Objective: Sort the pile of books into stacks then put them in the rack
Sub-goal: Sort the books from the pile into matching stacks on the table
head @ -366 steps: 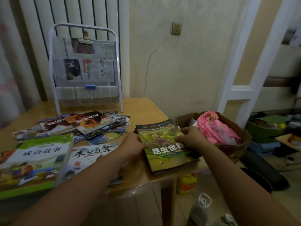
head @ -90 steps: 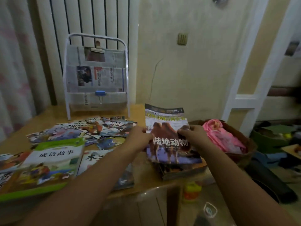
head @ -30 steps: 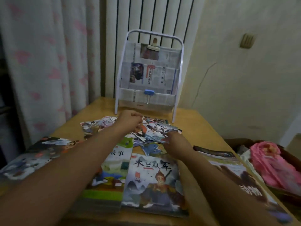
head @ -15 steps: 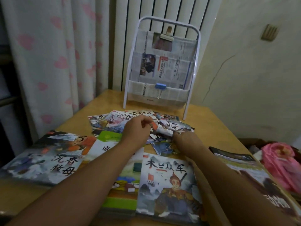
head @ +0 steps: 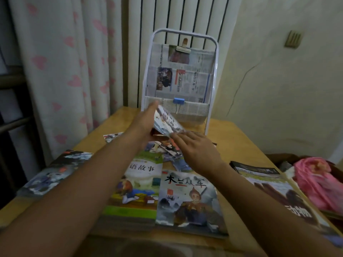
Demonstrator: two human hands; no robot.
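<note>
My left hand [head: 143, 125] holds a thin picture book [head: 167, 122] tilted up off the scattered pile [head: 167, 152] in the middle of the wooden table [head: 239, 143]. My right hand [head: 196, 153] hovers over the pile with fingers spread, fingertips near the lifted book's lower edge. The white wire rack [head: 213, 78], lined with newspaper, stands at the table's far edge just behind the book. Nearer me lie a green-covered book [head: 141, 184], a grey warrior-cover book [head: 187, 197] and a dark book [head: 55, 173] at the left. A stack of animal books [head: 274, 184] sits at the right edge.
A basket with pink cloth [head: 319, 180] stands past the table's right side. A curtain [head: 61, 71] with pink hearts hangs at the left, and a white radiator [head: 176, 17] rises behind the rack. A blue clip [head: 178, 101] pins the rack's newspaper.
My left hand has lifted a thin book from the pile and tilted it up toward the rack. My right hand opened and moved up over the pile.
</note>
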